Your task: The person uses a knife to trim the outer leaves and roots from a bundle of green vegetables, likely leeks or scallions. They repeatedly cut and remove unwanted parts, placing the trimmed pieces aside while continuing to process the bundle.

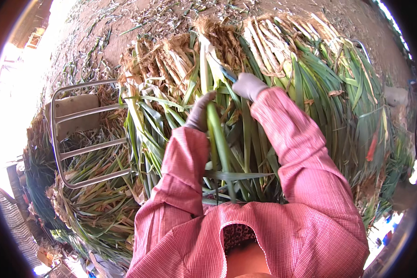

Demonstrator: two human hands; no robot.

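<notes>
My gloved left hand [201,112] is closed around the green stalk of a large leek [204,69], whose root end points away from me. Just right of its pale shaft, my gloved right hand [249,86] grips a small blue-handled tool [228,74], probably a knife; its tip lies against the peeled-back outer leaves. Beneath both hands spreads a thick layer of leeks with brown, dry roots [175,57]. To the right lie more leeks with whitish shafts [266,43] and long green leaves [316,83].
A metal tube frame [90,112] with crossbars stands at the left, a worn pad [77,114] behind it. Heaped leek leaves [100,212] lie below the frame. Leaf scraps litter the dirt ground [125,15] beyond. A red strip [371,147] hangs among the leaves on the right.
</notes>
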